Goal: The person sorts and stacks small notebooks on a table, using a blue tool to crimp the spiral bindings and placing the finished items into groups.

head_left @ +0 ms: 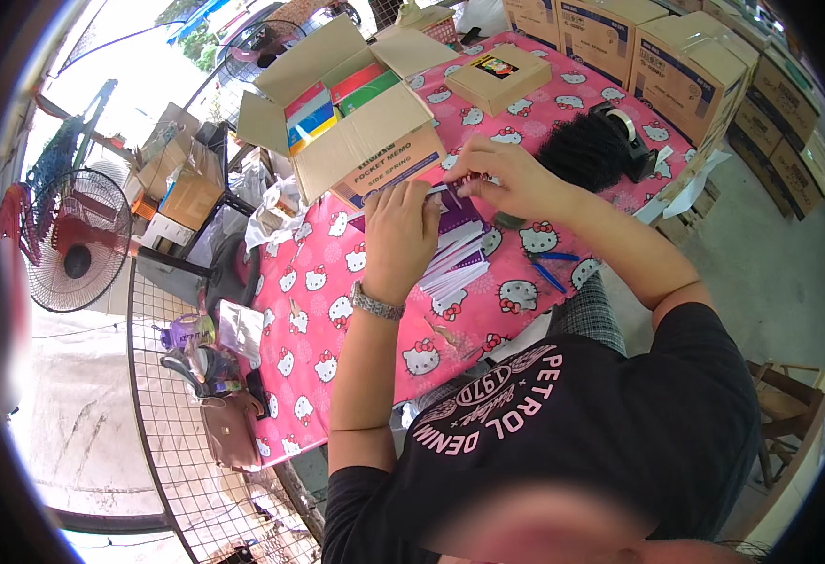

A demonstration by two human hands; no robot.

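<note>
Pinching the purple booklet (454, 218) at its twelve o'clock edge, the right hand (493, 175) sits near the left hand (397, 224), whose grip I cannot tell; blue-handled pliers (555, 256) lie at the booklet's four o'clock

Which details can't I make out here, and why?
All in the head view:
- Part of the purple-and-white stack: covered by the left hand.
- What the right hand pinches: too small to identify.
- Lower contents of the open carton: hidden by its walls and the coloured packs.
- Inside the small closed box: hidden by its lid.
</note>
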